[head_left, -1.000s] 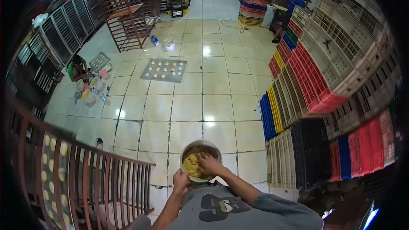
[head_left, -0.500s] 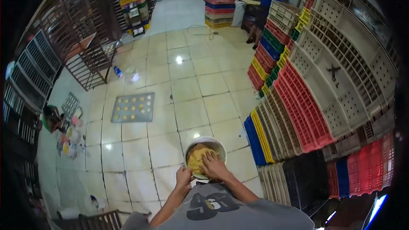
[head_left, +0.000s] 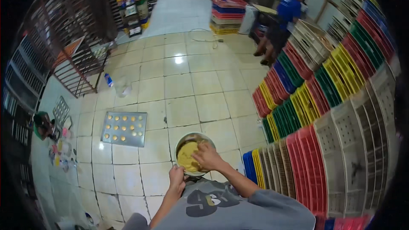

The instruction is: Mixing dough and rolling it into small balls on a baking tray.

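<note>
Working yellow dough point(head_left: 187, 156) inside a round metal bowl point(head_left: 181, 141), held low in front of the body above the pale tiled floor point(head_left: 200, 81). Left hand point(head_left: 176, 177) closed around the near rim of the bowl, steadying it. Right hand point(head_left: 206, 156) reaches in from the right, fingers curled down onto the dough (whether it has pinched off a piece cannot be told).

Judged step: taking or kneading a portion from the mass. Next move would call for a firm hold on the rim while the right hand lifts clear.

Further out, on the floor to the left: flat rectangular metal baking tray point(head_left: 124, 128) carrying rows of small yellow dough pieces, part of it unfilled. Right: stacked coloured plastic crates point(head_left: 324, 81). Far end: a person in a blue shirt point(head_left: 286, 15).
</note>
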The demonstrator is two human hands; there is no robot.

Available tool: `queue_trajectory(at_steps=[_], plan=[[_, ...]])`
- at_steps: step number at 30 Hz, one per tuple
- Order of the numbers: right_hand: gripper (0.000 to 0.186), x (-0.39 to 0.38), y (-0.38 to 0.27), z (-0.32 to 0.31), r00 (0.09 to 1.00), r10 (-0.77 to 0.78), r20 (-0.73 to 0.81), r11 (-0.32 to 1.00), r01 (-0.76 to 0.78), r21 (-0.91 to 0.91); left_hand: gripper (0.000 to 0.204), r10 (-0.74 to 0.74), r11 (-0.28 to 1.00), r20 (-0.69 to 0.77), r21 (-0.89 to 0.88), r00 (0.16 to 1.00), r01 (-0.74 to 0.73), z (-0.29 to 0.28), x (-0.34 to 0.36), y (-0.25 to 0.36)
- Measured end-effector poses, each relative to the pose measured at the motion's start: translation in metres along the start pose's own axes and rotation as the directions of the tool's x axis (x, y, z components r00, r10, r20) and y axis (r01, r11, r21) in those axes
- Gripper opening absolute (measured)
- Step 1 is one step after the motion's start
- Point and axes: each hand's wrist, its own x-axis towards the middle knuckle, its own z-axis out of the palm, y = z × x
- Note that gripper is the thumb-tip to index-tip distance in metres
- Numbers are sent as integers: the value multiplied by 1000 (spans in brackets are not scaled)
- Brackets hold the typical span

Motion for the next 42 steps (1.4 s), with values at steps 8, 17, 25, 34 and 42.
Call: queue_trajectory(at_steps=[8, 17, 25, 34, 42], plan=[[51, 173, 132, -7, 991, 17, 136, 998, -24, 51, 14, 85, 967, -265, -211, 960, -144, 71, 108, 123], [55, 309, 168, 1, 993, -119, -21, 950, 120, 290, 13, 89, 834, -606, -389, 791, -392, 109, 175, 193], [56, 434, 209, 58, 664, -362, 655, 867, -19, 498, 11, 44, 680, -813, -402, 581, -614, 115, 226, 266], [56, 629, 219, 127, 627, -609, 486, 777, 350, 523, 10, -31, 550, -935, -310, 353, -775, 114, 344, 378], [44, 741, 160, 181, 582, -805, 115, 509, 577, 639, 9, -14, 473, -973, -210, 231, -856, 58, 406, 452]])
